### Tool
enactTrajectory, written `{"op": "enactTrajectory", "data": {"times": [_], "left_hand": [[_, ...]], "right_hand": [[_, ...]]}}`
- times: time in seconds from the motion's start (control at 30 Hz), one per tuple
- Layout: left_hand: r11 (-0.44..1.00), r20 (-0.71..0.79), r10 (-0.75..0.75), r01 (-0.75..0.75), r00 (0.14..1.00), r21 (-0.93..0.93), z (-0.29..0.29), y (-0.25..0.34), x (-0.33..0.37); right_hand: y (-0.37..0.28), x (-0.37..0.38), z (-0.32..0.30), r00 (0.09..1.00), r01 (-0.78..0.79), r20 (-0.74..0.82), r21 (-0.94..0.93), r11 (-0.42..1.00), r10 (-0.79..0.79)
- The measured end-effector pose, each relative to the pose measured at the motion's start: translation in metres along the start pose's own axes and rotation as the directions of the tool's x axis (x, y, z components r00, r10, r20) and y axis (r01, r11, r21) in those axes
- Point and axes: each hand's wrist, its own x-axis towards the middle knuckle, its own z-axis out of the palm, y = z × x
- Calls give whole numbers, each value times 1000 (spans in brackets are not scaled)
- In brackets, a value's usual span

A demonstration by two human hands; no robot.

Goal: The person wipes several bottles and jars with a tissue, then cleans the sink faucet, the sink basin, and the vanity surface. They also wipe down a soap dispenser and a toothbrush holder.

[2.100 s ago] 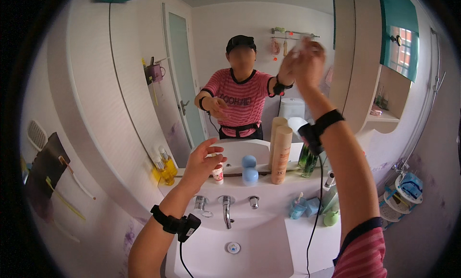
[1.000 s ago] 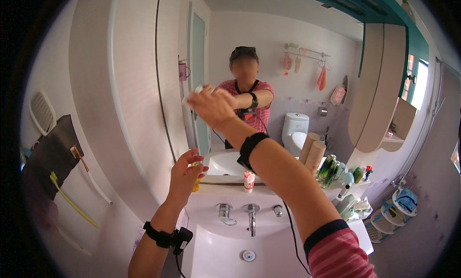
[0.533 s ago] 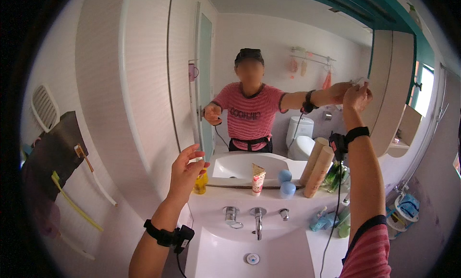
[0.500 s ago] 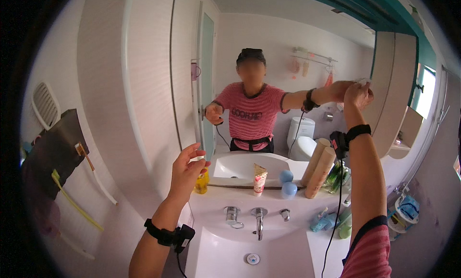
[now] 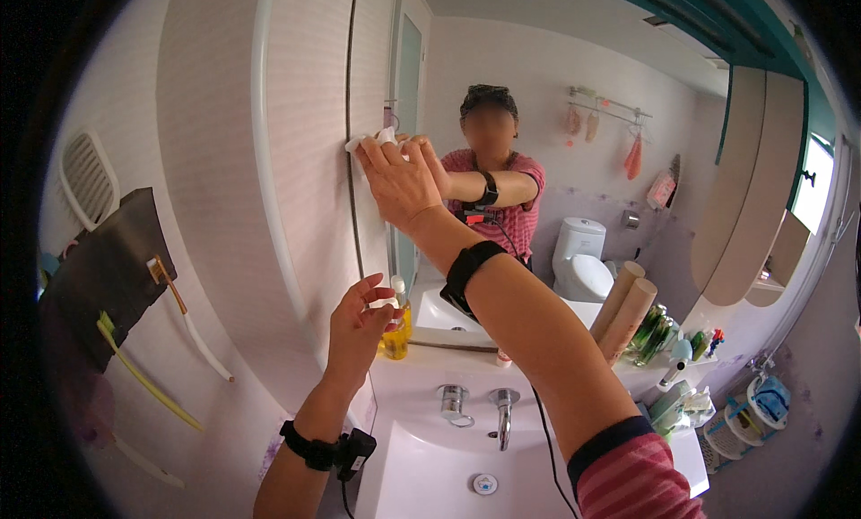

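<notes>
My right hand (image 5: 395, 180) reaches across to the left edge of the mirror (image 5: 547, 142) and presses a crumpled white tissue (image 5: 352, 145) against the glass. Its fingers are closed over the tissue, with white bits showing at their tips. Lower down, my left hand (image 5: 357, 326) is raised with its fingers loosely bent and apart, holding nothing. Right beside it, on the ledge, stands a clear bottle of yellow liquid (image 5: 395, 343), partly hidden by my fingers. A reflection of my right hand and arm shows in the mirror.
Below is a white sink (image 5: 421, 483) with a chrome faucet (image 5: 505, 416) and handle. Two tall tan cylinders (image 5: 625, 322) and green bottles (image 5: 653, 335) stand on the right ledge. Toothbrushes (image 5: 188, 317) hang at left. My right arm covers part of the ledge.
My right hand has swept with the tissue from the mirror's right side to its left edge. My left hand stays beside the yellow bottle. The view has shifted slightly.
</notes>
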Motion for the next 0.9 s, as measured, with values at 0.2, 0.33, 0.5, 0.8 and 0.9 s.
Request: {"op": "enactTrajectory", "data": {"times": [0.2, 0.33, 0.5, 0.8, 0.9], "left_hand": [[1000, 25, -22, 22, 999, 7, 0, -6, -3], [997, 35, -81, 80, 996, 20, 11, -7, -5], [990, 11, -131, 130, 991, 58, 11, -5, -6], [991, -56, -133, 132, 990, -10, 4, -22, -16], [992, -37, -124, 123, 992, -34, 14, -23, -19]], "right_hand": [[61, -38, -28, 971, 161, 157, 128, 979, -180], [172, -136, -43, 876, -478, -104, -62, 876, 471], [297, -279, -87, 20, -644, -306, 725, 246, 952], [69, -148, -46, 526, -689, -110, 527, 498, 844], [0, -114, -11, 768, -603, 102, 448, 660, 632]]}}
